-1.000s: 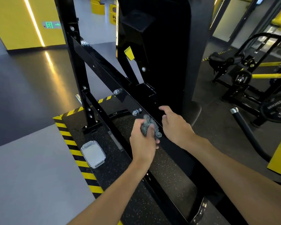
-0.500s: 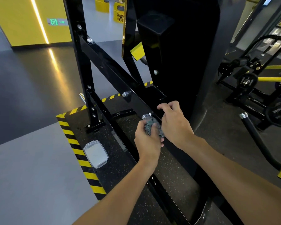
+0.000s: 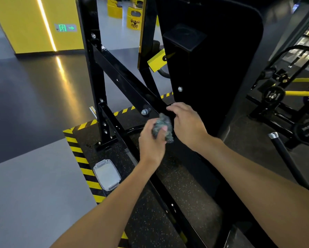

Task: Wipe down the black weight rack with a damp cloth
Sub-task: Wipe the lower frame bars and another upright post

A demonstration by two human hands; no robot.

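– Weight rack (image 3: 125,81): where does it stand, and where's the cloth (image 3: 161,127)?
– Straight ahead, bolted down on a speckled rubber mat (image 3: 177,185). The cloth is bunched against the sloping beam, just below a steel bolt (image 3: 145,111).
– Who has hold of it?
– The left hand (image 3: 150,140), fingers curled tight round the wad. The right hand (image 3: 187,126) is just beside it, fingers bent over the beam's upper edge. Whether it grips the beam, tugs the cloth or holds nothing, I can't tell.
– So which step?
– I'd judge they're wiping the beam, or regathering the cloth for it. The next move calls for firm pressure along the flat face, then working round the bolt head.
– Surfaces?
– Glossy black painted steel in square-edged tube, so it likely shows smears. The cloth is grey-green, nubbly and soft. A clear, shallow plastic tub (image 3: 106,174) sits by the mat's striped edge, well apart.
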